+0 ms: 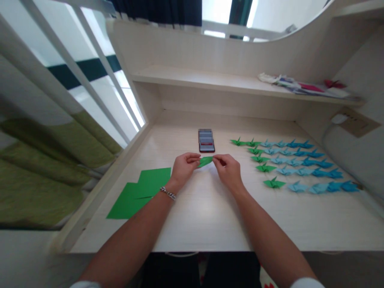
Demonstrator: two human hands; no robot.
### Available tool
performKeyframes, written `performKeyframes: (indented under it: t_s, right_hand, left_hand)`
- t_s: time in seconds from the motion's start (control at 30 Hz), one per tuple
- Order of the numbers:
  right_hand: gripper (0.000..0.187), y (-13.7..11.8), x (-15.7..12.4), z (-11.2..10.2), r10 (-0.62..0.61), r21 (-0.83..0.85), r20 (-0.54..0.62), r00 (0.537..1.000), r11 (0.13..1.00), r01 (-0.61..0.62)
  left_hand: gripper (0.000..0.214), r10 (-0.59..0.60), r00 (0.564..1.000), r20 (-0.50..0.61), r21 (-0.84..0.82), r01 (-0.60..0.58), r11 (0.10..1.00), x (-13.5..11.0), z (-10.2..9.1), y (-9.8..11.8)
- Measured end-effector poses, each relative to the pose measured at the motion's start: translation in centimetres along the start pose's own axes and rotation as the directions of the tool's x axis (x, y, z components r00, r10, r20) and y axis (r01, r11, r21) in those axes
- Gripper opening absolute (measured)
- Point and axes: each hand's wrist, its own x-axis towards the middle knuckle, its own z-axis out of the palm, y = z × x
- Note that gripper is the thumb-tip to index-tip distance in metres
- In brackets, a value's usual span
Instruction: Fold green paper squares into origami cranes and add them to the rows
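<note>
Between fingers point(192, 155), slim green paper point(205, 161)

I was in what looked like a home, perhaps a bedroom or study corner; I couldn't tell which. My pale tabletop point(204, 224) was built into a nook, with a shelf point(204, 78) above it holding loose papers point(312, 87). A grey-and-olive curtain point(45, 160) hung at my left beside white slats point(78, 73), and dark blue cloth point(162, 12) draped overhead. A wall socket plate point(357, 122) with a cable, my phone point(207, 138) and rows of paper birds point(294, 162) looked domestic too.
</note>
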Motion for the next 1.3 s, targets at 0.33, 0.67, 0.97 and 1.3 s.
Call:
performKeyframes:
  t_s: [0.33,0.67,0.97,1.3]
  right_hand:
    - [0.041,1.0,0.0,1.6,0.255,0.387,0.31,0.916,0.846,-0.366]
    - [0.022,2.0,0.7,1.7,0.424,0.506,0.33,0.844,0.675,-0.537]
    - [0.025,1.1,0.3,1.1,0.351,0.449,0.384,0.854,0.737,-0.505]
    - [0.023,0.8,0.4,0.2,0.237,0.391,0.402,0.884,0.829,-0.4]
  left_hand:
    - [0.03,0.117,0.969,0.217,0.197,-0.161,0.967,-1.0,0.8,0.2]
    - [0.027,0.251,0.966,0.062,0.43,-0.252,0.867,-0.8,0.1,0.7]
    - [0.02,0.057,0.968,0.244,0.246,-0.119,0.962,-1.1,0.6,1.0]
    - [0.014,0.014,0.96,0.278,0.156,-0.059,0.986,-1.1,0.5,0.9]
